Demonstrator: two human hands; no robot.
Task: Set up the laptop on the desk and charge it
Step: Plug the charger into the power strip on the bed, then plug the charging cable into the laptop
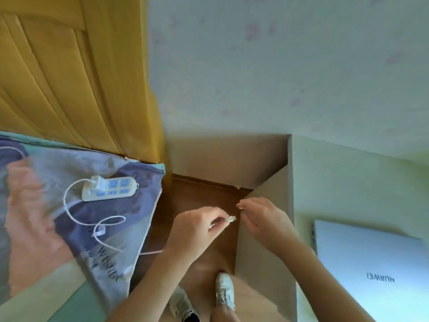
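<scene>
Now, left hand [197, 228] pinching the small metal plug [231, 219] of a thin white cable [76, 219], right hand [262, 219] just beside it, fingers loosely curled, closed flat grey laptop [371, 270] on the pale desk [348, 182] right of the hands, boxy white power strip [109, 189] on a patterned bedspread [46, 182] left of the desk.

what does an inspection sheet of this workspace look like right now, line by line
surface: pale desk at right, bare apart from the laptop.
job's things: closed silver laptop lying flat on the desk; white charger plugged into the power strip on the bed.
clutter: nothing seen.
hands: left hand pinches the cable connector; right hand beside the tip, holding nothing.
cables: white cable loops from the charger over the bedding towards the left hand; not yet in the laptop.
surroundings: yellow wooden door, pale wall, brown floor, white shoes.
</scene>
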